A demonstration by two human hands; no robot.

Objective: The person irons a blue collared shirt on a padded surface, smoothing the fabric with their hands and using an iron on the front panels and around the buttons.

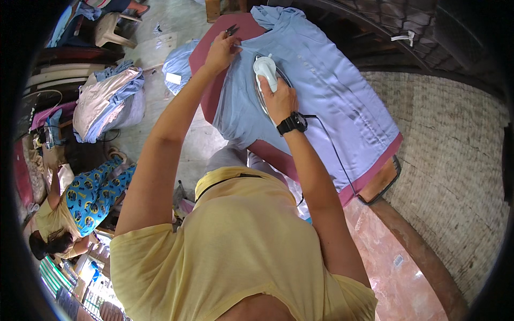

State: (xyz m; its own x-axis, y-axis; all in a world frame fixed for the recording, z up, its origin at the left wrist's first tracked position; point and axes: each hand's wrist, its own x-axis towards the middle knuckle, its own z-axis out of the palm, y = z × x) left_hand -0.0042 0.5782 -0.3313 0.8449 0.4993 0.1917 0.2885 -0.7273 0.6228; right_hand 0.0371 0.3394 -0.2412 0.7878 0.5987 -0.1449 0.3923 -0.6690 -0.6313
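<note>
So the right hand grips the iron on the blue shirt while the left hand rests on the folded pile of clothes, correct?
Not quite. The head view shows the left hand pressing the blue shirt flat on the board, not on the folded pile. The right hand does grip the iron.

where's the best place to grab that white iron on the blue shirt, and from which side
By the white handle on top of the iron, coming down from above. The soleplate lies flat on the light blue shirt with the handle arched upward along its length, so fingers can wrap around it. The right hand already holds its rear end that way; the left hand pins the fabric.
</note>
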